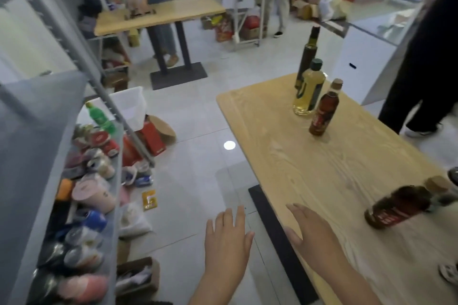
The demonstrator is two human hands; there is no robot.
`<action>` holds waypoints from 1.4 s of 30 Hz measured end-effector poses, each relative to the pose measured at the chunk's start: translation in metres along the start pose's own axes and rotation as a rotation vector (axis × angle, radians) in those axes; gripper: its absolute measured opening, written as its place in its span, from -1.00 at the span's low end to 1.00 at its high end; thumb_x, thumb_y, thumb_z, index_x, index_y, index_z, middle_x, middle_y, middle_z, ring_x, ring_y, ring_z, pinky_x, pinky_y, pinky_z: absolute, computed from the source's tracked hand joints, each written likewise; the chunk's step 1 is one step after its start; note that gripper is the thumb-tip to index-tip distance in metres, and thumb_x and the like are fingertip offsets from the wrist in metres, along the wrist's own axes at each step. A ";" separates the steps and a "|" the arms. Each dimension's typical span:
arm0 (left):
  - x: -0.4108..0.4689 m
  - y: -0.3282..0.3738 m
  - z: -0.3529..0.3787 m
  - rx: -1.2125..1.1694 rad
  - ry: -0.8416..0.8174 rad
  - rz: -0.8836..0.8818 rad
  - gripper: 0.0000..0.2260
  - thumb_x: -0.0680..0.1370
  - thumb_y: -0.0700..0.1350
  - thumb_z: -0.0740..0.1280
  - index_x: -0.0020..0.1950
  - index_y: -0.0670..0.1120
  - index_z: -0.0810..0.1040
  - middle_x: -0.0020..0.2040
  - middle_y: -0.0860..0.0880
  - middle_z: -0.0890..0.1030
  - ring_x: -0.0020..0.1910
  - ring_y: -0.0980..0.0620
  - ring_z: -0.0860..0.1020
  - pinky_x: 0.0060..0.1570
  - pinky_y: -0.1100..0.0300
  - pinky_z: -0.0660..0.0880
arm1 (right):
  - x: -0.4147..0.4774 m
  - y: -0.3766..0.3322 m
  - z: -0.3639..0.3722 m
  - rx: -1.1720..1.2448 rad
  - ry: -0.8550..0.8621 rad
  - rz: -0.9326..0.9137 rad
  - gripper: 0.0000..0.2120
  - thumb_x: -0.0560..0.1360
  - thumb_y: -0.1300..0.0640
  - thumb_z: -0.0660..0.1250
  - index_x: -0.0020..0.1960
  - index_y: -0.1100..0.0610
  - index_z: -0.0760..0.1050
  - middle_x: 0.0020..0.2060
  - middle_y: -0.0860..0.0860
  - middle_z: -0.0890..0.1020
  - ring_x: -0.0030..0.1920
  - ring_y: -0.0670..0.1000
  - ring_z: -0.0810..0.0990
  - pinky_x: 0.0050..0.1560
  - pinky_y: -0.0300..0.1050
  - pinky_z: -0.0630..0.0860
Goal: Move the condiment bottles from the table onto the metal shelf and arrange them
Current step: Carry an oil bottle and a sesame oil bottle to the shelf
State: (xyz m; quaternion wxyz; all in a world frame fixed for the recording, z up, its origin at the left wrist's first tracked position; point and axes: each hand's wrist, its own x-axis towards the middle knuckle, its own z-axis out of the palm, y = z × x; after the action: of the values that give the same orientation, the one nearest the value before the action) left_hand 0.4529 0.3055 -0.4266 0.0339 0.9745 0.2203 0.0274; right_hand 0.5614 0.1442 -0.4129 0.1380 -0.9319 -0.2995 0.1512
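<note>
Three bottles point(309, 89) upright: dark, yellow, reddish-brown.

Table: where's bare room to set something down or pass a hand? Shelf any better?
Table: bare wood from the upright brown bottle at the far end down to the right hand and the blurred bottle by the right edge; the left strip beside it is bare too. Shelf's lower tier: packed with cups and small containers.
</note>
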 end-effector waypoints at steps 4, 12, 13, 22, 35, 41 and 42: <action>0.076 -0.025 -0.002 -0.005 0.022 0.102 -0.43 0.17 0.12 0.60 0.10 -0.07 0.66 -0.12 -0.07 0.68 -0.17 -0.04 0.66 -0.19 0.00 0.61 | 0.057 -0.017 -0.007 0.045 0.054 0.103 -0.49 0.61 -0.07 0.09 0.52 -0.02 0.07 0.48 -0.10 0.21 0.45 -0.09 0.21 0.40 -0.21 0.14; 0.207 -0.074 0.001 0.010 0.028 0.308 -0.46 0.21 0.07 0.60 0.12 -0.12 0.64 -0.15 -0.10 0.67 -0.23 -0.07 0.65 -0.21 -0.01 0.60 | 0.145 -0.039 -0.022 0.169 0.152 0.280 -0.50 0.60 -0.03 0.15 0.50 0.01 0.14 0.43 -0.07 0.31 0.40 -0.07 0.29 0.36 -0.22 0.21; 0.218 -0.076 0.004 0.008 0.012 0.333 -0.46 0.22 0.07 0.59 0.12 -0.12 0.63 -0.14 -0.10 0.67 -0.23 -0.07 0.65 -0.21 -0.01 0.60 | 0.150 -0.038 -0.022 0.190 0.161 0.313 -0.50 0.60 -0.02 0.16 0.50 0.01 0.15 0.42 -0.07 0.31 0.39 -0.07 0.30 0.35 -0.23 0.21; 0.329 -0.049 0.023 0.001 -0.058 0.495 -0.47 0.27 0.10 0.57 0.16 -0.09 0.61 -0.10 -0.07 0.67 -0.15 -0.06 0.65 -0.18 0.01 0.60 | 0.216 0.000 -0.039 0.321 0.209 0.555 -0.50 0.57 -0.07 0.19 0.48 -0.05 0.18 0.46 -0.11 0.26 0.45 -0.08 0.23 0.37 -0.18 0.22; 0.529 0.068 0.010 -0.130 -0.191 0.600 -0.43 0.62 0.12 0.11 0.55 -0.02 0.00 0.42 -0.04 0.34 0.34 -0.04 0.35 0.20 0.11 0.37 | 0.334 0.100 -0.108 0.567 0.549 0.822 -0.25 0.46 0.07 0.41 0.52 0.00 0.08 0.45 -0.03 0.29 0.42 0.02 0.29 0.29 -0.07 0.31; 0.577 0.129 0.033 -0.357 -0.377 0.439 -0.36 0.55 0.05 0.30 0.53 -0.01 0.07 0.44 -0.07 0.34 0.37 -0.06 0.37 0.17 0.06 0.42 | 0.367 0.135 -0.111 0.646 0.556 0.859 -0.31 0.40 0.04 0.46 0.44 0.01 0.23 0.36 -0.05 0.39 0.36 0.02 0.37 0.27 -0.04 0.35; 0.581 0.137 0.036 -0.398 -0.401 0.418 -0.38 0.54 0.04 0.32 0.52 -0.01 0.12 0.42 -0.06 0.37 0.35 -0.05 0.38 0.16 0.07 0.42 | 0.372 0.139 -0.111 0.649 0.554 0.863 -0.38 0.38 0.03 0.46 0.38 0.01 0.30 0.29 -0.05 0.45 0.29 0.02 0.42 0.20 -0.04 0.40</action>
State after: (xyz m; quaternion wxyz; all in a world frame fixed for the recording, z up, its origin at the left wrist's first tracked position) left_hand 1.0377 0.4309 -0.4295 0.2596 0.9588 -0.0045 -0.1157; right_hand 0.9616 0.2398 -0.4338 0.4141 -0.8842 0.2140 0.0290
